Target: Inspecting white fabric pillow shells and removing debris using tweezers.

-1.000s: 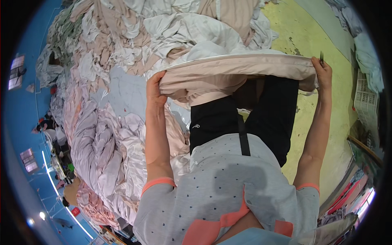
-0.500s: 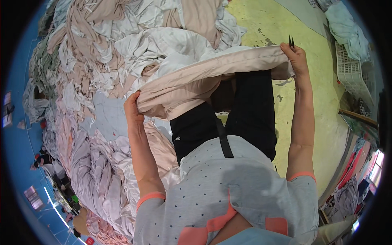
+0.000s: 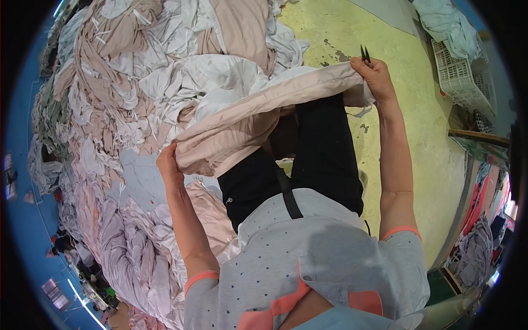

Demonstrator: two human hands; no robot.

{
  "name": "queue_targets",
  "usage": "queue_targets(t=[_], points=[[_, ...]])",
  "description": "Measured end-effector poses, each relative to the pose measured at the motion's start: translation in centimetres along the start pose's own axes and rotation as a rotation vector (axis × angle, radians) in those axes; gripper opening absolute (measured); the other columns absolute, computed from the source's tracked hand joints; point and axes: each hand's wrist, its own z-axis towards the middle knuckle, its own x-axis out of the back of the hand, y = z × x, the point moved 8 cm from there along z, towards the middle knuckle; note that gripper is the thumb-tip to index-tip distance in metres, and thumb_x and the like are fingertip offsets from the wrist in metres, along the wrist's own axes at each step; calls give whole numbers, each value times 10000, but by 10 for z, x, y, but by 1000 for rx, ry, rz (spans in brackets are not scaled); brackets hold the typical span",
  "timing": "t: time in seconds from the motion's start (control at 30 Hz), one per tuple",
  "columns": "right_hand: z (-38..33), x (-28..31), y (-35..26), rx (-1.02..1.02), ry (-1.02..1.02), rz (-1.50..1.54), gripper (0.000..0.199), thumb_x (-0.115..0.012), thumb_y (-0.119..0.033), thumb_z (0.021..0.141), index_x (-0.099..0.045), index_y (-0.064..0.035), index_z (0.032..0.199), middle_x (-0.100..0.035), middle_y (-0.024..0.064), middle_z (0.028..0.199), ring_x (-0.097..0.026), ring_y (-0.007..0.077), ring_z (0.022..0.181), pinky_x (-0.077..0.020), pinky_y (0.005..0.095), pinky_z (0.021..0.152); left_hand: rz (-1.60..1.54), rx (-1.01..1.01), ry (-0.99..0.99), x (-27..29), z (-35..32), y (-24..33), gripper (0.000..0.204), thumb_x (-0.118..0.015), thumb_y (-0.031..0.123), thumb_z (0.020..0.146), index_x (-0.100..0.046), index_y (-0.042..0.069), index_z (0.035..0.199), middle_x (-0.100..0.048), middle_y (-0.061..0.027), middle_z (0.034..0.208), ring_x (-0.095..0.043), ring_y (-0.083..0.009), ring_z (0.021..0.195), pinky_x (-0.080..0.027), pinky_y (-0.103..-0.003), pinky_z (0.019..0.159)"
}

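Note:
A folded beige cloth [image 3: 264, 113] is stretched between my two hands above my black trousers. My left hand [image 3: 169, 165] grips its lower left end. My right hand [image 3: 375, 77] grips the upper right end and also pinches small black snips [image 3: 364, 53] whose points stick up past the fingers. The cloth slopes up from left to right and sags a little in the middle.
A big heap of white, beige and pale lilac fabric [image 3: 148, 82] covers the left and upper left. Bare yellow-green floor [image 3: 418, 126] lies to the right. A white plastic crate [image 3: 459, 74] with pale cloth on it stands at the upper right, beside a wooden-edged table [image 3: 478, 140].
The view has swung, so the cloth now slopes up to the right instead of lying level. Both hands keep their grip on the cloth's ends; my left hand sits lower in view.

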Motion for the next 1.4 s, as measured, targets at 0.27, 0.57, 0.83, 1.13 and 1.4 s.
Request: queue_targets(t=[0.27, 0.57, 0.83, 1.13, 1.4], points=[[1, -10, 0, 31, -17, -5, 179, -663, -174, 869, -658, -16, 785, -597, -39, 711, -503, 35, 627, -400, 213, 563, 631, -711, 66, -63, -54, 63, 217, -653, 109, 821, -613, 6, 1008, -616, -64, 933, -575, -141, 857, -456, -267, 777], [-5, -23, 5, 7, -49, 43, 210, -677, -217, 868, -633, -75, 719, -522, -84, 662, -431, 23, 609, -355, 211, 570, 438, -1195, -707, -288, -196, 115, 435, -715, 164, 751, -574, -10, 1124, -598, -189, 1113, -574, -318, 1034, -437, -374, 905], [-7, -24, 12, -10, -162, 105, 186, -678, -234, 863, -697, -51, 840, -631, -44, 751, -531, 32, 664, -415, 211, 624, 369, -19, -1380, -376, -194, 27, 307, -700, 155, 832, -633, -17, 1078, -663, -76, 971, -609, -129, 866, -478, -266, 776], [-52, -15, -40, 505, 283, -651, 263, -590, -185, 899, -593, -12, 1098, -621, 103, 950, -605, 176, 847, -476, 274, 754, -116, 289, -1101, -359, -196, 18, 209, -694, 154, 854, -673, -29, 951, -650, -28, 792, -556, -64, 646, -431, -203, 574], [-98, -41, -31, 438, 245, -627, 271, -676, -171, 845, -620, -57, 1085, -624, 95, 848, -609, 190, 704, -473, 287, 619, -131, 221, -1135, -357, -202, 19, 193, -667, 163, 877, -677, -3, 975, -662, -4, 817, -569, -57, 674, -442, -202, 602]])
